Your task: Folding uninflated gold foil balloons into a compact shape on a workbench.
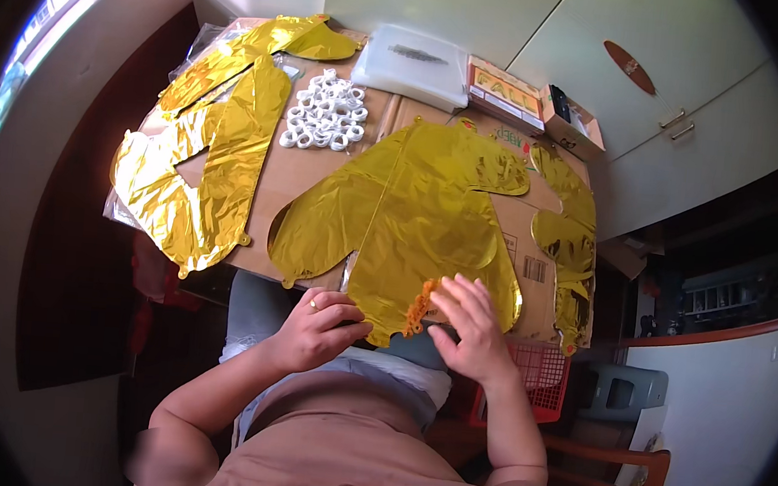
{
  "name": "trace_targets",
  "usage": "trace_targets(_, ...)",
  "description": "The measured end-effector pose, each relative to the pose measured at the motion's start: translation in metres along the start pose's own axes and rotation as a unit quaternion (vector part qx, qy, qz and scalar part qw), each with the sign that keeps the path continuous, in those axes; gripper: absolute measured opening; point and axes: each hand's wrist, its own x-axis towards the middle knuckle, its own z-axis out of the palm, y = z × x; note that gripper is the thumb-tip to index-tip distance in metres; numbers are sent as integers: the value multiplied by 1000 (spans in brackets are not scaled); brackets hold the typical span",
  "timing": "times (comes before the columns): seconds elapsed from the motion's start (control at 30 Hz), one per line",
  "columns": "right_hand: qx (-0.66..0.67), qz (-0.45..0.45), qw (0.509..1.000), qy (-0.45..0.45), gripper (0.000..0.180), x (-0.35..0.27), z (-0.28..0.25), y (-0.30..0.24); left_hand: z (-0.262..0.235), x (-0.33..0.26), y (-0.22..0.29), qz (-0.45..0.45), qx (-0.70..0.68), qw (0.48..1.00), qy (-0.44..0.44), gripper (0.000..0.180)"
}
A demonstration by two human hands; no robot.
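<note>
A deflated gold foil balloon (402, 189) lies spread over the middle of the cardboard-covered table, its lower end hanging toward my lap. My left hand (323, 329) is closed at that lower edge, thumb and fingers pinching the foil. Just to the right, my right hand (473, 332) is held up with its fingers apart. A short, curly orange strip (418, 309) rests against the foil beside the right fingertips; whether they touch it I cannot tell. More flat gold foil balloons (232, 153) lie on the left, and another (564, 243) hangs along the right edge.
A pile of small white rings (326, 112) sits toward the back of the cardboard (524, 212). Behind it are a translucent plastic box (412, 62), a flat printed box (508, 92) and a small open carton (574, 120). A red basket (538, 378) stands below the right edge.
</note>
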Motion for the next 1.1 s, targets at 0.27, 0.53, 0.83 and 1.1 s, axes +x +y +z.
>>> trace_targets(0.27, 49, -7, 998, 38, 61, -4, 15, -20, -10, 23, 13, -81, -127, 986, 71, 31)
trace_targets(0.53, 25, -29, 997, 65, 43, -1, 18, -15, -12, 30, 13, -106, -172, 976, 79, 28)
trace_targets(0.83, -19, -35, 994, 99, 31, 3, 23, -7, -8, 25, 13, -97, -151, 982, 56, 31)
trace_targets(1.1, -35, -42, 989, 135, 26, 11, 29, 3, -4, 25, 10, -100, -145, 983, 57, 32)
